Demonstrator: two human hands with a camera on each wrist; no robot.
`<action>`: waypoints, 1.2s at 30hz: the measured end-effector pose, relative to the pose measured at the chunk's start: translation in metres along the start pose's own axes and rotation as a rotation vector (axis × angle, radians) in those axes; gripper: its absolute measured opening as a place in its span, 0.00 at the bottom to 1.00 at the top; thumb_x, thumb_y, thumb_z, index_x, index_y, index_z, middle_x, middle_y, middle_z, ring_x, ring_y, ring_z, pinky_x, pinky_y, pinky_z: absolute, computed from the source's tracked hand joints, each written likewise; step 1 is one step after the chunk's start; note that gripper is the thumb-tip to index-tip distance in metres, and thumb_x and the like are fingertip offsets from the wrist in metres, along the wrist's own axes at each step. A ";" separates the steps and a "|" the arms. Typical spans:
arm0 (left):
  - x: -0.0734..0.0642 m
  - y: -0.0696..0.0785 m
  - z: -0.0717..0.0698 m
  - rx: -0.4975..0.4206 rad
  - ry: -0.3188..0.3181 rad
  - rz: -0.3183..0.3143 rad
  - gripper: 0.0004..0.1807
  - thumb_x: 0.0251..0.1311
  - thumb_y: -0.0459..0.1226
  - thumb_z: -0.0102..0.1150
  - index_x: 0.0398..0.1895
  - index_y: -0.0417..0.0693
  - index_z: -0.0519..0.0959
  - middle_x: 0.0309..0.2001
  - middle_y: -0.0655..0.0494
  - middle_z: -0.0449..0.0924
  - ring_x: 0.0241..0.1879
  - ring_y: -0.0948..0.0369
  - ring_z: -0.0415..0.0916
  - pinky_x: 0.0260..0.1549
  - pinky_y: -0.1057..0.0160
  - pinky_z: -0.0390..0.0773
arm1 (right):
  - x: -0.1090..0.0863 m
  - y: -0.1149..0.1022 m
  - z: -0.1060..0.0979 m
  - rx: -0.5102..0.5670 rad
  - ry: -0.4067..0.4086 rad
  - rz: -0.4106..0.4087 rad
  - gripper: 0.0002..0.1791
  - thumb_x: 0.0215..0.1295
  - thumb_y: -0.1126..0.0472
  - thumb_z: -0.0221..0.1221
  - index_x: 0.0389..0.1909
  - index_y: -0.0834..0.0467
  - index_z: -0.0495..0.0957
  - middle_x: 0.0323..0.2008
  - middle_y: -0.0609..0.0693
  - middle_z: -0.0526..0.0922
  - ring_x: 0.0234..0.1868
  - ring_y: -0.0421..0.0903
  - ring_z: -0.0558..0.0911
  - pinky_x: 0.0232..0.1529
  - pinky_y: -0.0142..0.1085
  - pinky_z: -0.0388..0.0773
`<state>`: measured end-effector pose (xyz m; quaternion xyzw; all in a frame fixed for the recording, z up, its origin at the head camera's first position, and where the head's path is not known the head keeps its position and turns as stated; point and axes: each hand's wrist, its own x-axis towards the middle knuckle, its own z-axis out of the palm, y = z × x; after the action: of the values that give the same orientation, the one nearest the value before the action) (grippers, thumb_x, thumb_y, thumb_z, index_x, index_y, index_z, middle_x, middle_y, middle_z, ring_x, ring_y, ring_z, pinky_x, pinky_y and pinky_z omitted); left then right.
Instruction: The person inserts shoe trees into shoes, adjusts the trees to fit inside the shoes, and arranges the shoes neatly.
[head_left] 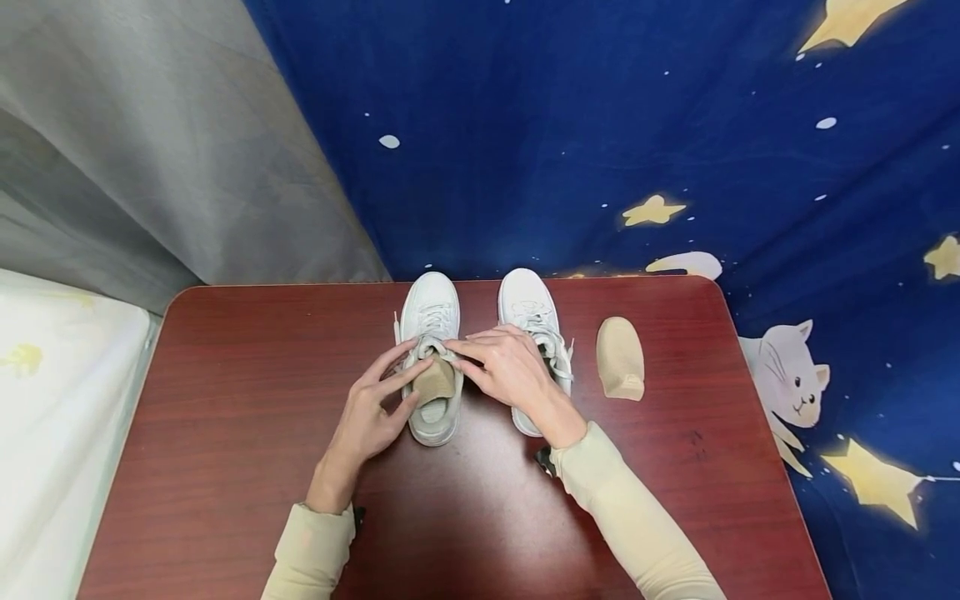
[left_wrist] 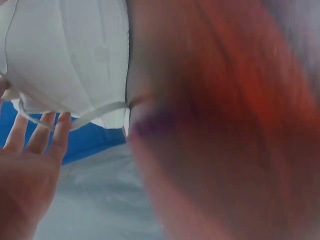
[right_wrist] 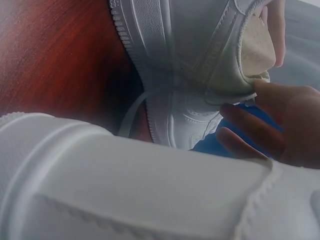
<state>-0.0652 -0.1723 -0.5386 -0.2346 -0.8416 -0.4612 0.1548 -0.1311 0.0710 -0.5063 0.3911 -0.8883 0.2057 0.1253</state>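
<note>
Two white lace-up shoes stand side by side on the table, toes pointing away. Inside the left shoe (head_left: 431, 293) lies a beige insert (head_left: 437, 382), partly covered by fingers. My left hand (head_left: 369, 417) holds the opening's left edge near the tongue, with several fingers beside a loose lace (left_wrist: 95, 114). From the other side my right hand (head_left: 506, 367) reaches over the right shoe (head_left: 523, 289) and pinches the left shoe's opening edge between thumb and fingers. A second beige, rounded insert (head_left: 620, 357) lies on the table to the right.
The reddish-brown table (head_left: 247, 433) ends just beyond the shoe toes. Behind it hang a blue star-patterned curtain (head_left: 525, 142) and a grey curtain (head_left: 187, 150). A white covered surface (head_left: 60, 433) stands at the left.
</note>
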 end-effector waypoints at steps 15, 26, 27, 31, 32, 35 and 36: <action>-0.005 -0.004 -0.003 -0.059 -0.012 -0.122 0.28 0.50 0.27 0.73 0.56 0.55 0.84 0.68 0.52 0.69 0.63 0.53 0.72 0.61 0.60 0.71 | 0.001 -0.001 0.000 0.000 -0.015 0.006 0.18 0.69 0.48 0.60 0.58 0.43 0.83 0.46 0.41 0.87 0.49 0.34 0.84 0.51 0.36 0.74; 0.000 -0.005 0.002 -0.006 0.038 -0.080 0.25 0.49 0.27 0.71 0.53 0.54 0.85 0.64 0.49 0.74 0.60 0.51 0.74 0.58 0.56 0.72 | 0.002 -0.001 0.000 0.008 -0.013 0.003 0.18 0.69 0.48 0.61 0.57 0.43 0.83 0.47 0.41 0.87 0.49 0.35 0.84 0.52 0.37 0.75; 0.000 -0.005 0.002 -0.011 0.040 -0.080 0.25 0.48 0.26 0.71 0.52 0.53 0.85 0.63 0.49 0.74 0.61 0.50 0.74 0.58 0.55 0.72 | 0.002 0.000 0.000 0.008 -0.012 0.001 0.18 0.69 0.48 0.60 0.57 0.44 0.83 0.47 0.41 0.87 0.49 0.35 0.84 0.51 0.37 0.75; 0.001 -0.005 0.006 -0.027 0.047 -0.078 0.24 0.48 0.25 0.69 0.50 0.50 0.85 0.63 0.46 0.73 0.60 0.48 0.73 0.59 0.55 0.71 | 0.001 0.000 0.000 0.003 -0.019 0.003 0.18 0.69 0.48 0.60 0.57 0.43 0.83 0.47 0.41 0.87 0.49 0.35 0.84 0.50 0.36 0.75; 0.001 -0.005 0.007 -0.033 0.047 -0.079 0.23 0.48 0.25 0.69 0.50 0.50 0.85 0.63 0.46 0.73 0.60 0.48 0.73 0.60 0.56 0.71 | 0.001 0.001 0.000 0.003 -0.021 0.005 0.18 0.69 0.48 0.60 0.57 0.43 0.83 0.47 0.41 0.87 0.50 0.35 0.84 0.50 0.36 0.75; 0.002 -0.004 0.009 -0.028 0.056 -0.085 0.21 0.49 0.26 0.67 0.48 0.50 0.84 0.62 0.46 0.73 0.60 0.48 0.73 0.60 0.60 0.69 | 0.000 0.001 0.001 0.005 -0.029 0.010 0.18 0.69 0.48 0.59 0.57 0.43 0.83 0.47 0.41 0.87 0.50 0.35 0.84 0.50 0.36 0.75; 0.002 -0.003 0.010 -0.023 0.062 -0.089 0.21 0.49 0.26 0.67 0.48 0.50 0.85 0.62 0.46 0.73 0.60 0.49 0.73 0.60 0.61 0.69 | 0.000 0.001 0.001 0.006 -0.029 0.009 0.18 0.69 0.48 0.59 0.57 0.43 0.83 0.47 0.41 0.87 0.50 0.35 0.84 0.50 0.36 0.75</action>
<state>-0.0694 -0.1647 -0.5449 -0.1843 -0.8406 -0.4844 0.1572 -0.1315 0.0711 -0.5076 0.3904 -0.8912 0.2032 0.1103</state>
